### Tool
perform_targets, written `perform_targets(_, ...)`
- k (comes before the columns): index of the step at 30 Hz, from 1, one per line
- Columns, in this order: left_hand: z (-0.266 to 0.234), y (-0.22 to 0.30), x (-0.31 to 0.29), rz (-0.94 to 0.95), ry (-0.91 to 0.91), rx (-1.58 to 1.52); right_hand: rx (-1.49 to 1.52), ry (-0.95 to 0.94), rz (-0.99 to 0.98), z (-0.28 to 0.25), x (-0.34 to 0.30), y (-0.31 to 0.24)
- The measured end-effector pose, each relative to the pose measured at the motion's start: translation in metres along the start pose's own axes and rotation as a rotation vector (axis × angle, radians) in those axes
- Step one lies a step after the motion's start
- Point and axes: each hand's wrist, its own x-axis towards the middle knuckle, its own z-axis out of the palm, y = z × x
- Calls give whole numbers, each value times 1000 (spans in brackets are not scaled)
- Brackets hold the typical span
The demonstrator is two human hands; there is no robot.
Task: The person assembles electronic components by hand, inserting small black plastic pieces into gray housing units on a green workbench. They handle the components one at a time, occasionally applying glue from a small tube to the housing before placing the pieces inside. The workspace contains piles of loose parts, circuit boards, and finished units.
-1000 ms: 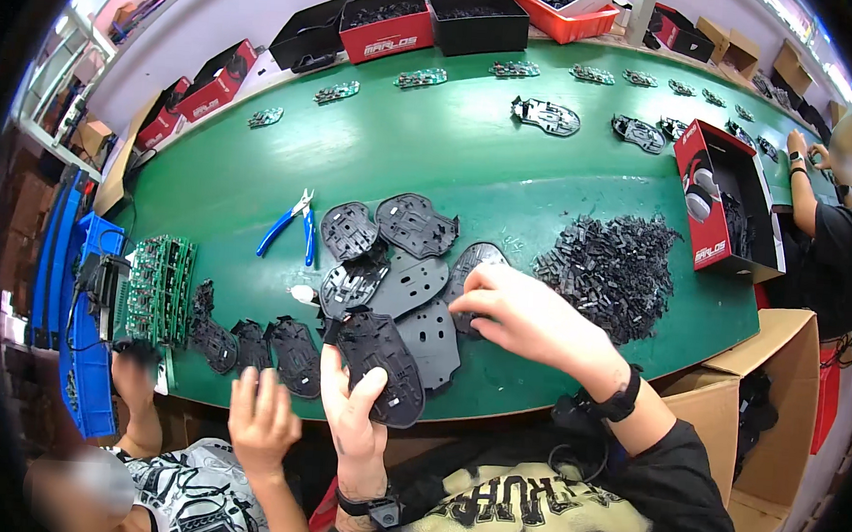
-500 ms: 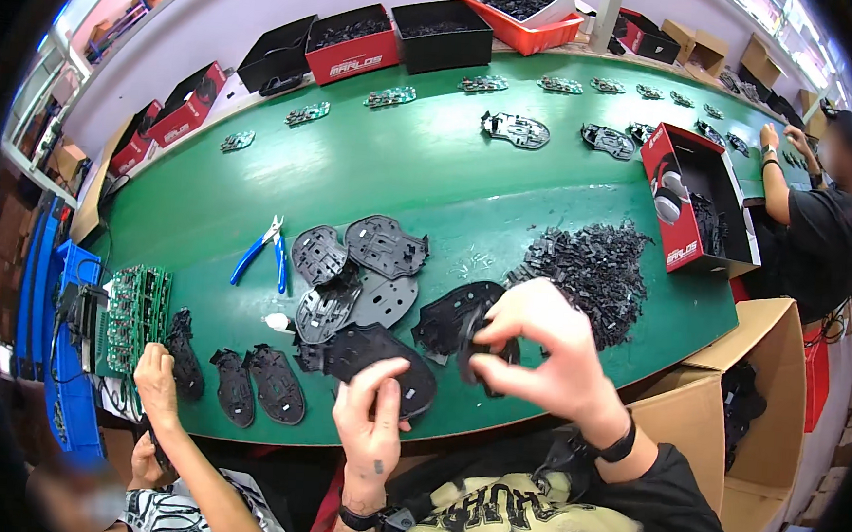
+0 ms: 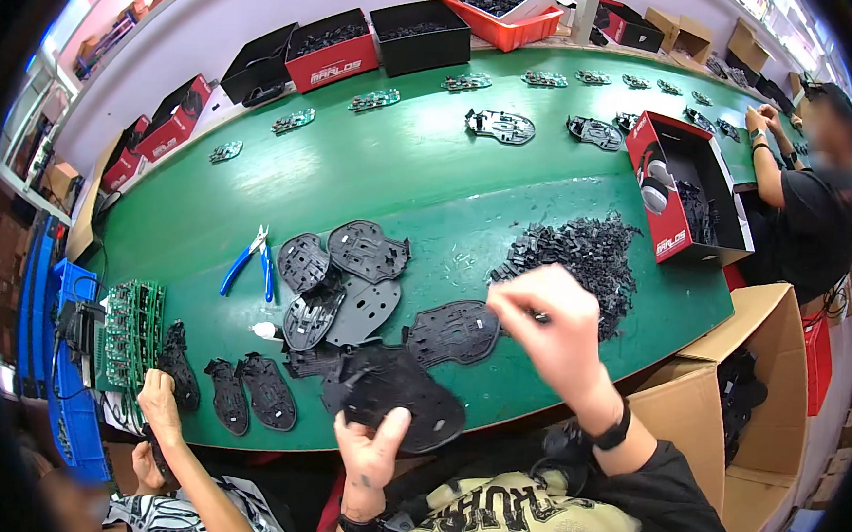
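My left hand [image 3: 373,450] grips a rounded black plastic shell [image 3: 408,401] near the table's front edge, thumb on its face. My right hand [image 3: 554,323] is raised beside a heap of small black plastic parts [image 3: 582,261]. Its thumb and fingers are pinched together; whatever is between them is hidden. A flat black base plate [image 3: 456,332] with moulded slots lies between my hands. Beyond the left hand rests a loose stack of similar black plates [image 3: 370,251], partly overlapping.
Blue-handled cutters [image 3: 252,263] and a small white bottle [image 3: 265,330] lie left. A co-worker's hand [image 3: 158,402] is by upright green circuit boards [image 3: 132,331]. A red-and-black box [image 3: 660,188] and an open carton [image 3: 770,385] stand right. Circuit boards line the far side.
My right hand has moved right toward the heap, without the dark piece it held before. A black shell now sits in my left hand. The view has shifted slightly.
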Motion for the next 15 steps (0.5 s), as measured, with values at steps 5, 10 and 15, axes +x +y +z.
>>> perform_targets(5, -12, -3, 7, -63, -17, -172, -216, -121, 109, 15, -4, 49)
perform_targets(10, -10, 5, 2, -175, 33, -152, -264, -189, 118, 22, -6, 51)
perform_targets(15, -8, 16, 9, -165, -116, -44, -262, -295, 237, 19, 6, 49)
